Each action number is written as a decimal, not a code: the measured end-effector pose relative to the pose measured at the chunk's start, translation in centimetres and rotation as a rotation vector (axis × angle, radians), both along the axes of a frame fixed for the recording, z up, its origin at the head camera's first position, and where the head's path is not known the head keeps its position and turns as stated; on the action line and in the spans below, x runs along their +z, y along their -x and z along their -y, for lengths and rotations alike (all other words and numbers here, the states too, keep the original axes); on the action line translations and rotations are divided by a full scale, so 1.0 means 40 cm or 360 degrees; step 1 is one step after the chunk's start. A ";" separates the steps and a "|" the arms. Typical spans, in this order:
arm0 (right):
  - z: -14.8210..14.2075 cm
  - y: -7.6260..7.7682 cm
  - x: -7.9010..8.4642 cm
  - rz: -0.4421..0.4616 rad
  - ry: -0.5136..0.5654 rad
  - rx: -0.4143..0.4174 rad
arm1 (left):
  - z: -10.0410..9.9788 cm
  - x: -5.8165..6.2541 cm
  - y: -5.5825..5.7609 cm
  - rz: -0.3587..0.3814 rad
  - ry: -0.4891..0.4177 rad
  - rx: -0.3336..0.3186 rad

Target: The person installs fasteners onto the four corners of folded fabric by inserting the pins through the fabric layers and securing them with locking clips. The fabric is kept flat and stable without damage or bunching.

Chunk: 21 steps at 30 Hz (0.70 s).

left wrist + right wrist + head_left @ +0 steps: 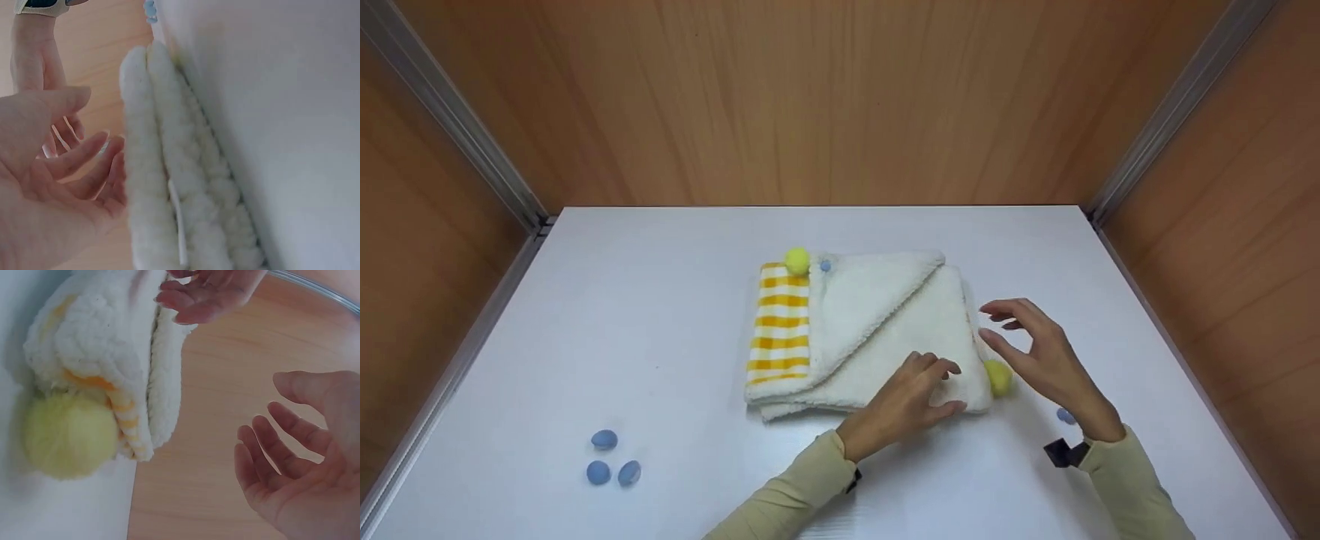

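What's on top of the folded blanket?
On the folded blanket: a small blue piece near the far edge, a yellow pom-pom at the far left corner. The left hand hides part of its near side from the head view.

3 cams on the folded blanket [892, 322]: 1 high, 2 low.
Head cam looked fwd & down from above the blanket's near side, farthest off, w/ table [660, 322] all round it. L wrist cam sat low, v. close to the blanket's near edge, facing fwd & R along it, rolled sideways so table fell R of the blanket. R wrist cam sat low & close off the blanket's R side, facing fwd & L, rolled opp. way so table fell L of it. Head & R wrist views shared the yellow pompom [999, 378] at the blanket's R edge; both wrist views shared the blanket, L hand [904, 403] & R hand [1048, 364].
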State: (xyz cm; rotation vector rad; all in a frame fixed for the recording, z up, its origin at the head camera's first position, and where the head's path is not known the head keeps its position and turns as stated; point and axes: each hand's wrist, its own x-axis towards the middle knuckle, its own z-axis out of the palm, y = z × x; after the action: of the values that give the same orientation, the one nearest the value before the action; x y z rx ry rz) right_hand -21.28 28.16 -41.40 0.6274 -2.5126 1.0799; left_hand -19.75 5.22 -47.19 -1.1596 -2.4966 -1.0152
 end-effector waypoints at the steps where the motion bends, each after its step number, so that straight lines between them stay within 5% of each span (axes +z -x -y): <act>1: -0.008 -0.008 0.000 -0.0009 -0.0002 -0.0013 | -0.001 -0.003 -0.003 0.0020 0.0040 -0.0018; 9: -0.073 -0.055 -0.020 -0.0010 -0.0023 -0.0154 | -0.005 -0.028 -0.009 -0.0106 0.0237 0.0046; 15: -0.127 -0.090 -0.041 0.0128 -0.0149 -0.0312 | -0.002 -0.022 -0.001 -0.0140 0.0039 0.0067; 21: -0.175 -0.112 -0.055 0.0445 -0.0370 -0.0428 | 0.004 -0.002 0.015 -0.0004 -0.0169 0.0087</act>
State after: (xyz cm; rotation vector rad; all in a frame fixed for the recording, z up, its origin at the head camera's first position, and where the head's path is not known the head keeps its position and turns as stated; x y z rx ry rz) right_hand -16.79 35.15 -43.59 0.1928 -2.8862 0.8337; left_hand -20.37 5.06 -47.25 -1.0554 -2.4255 -1.1160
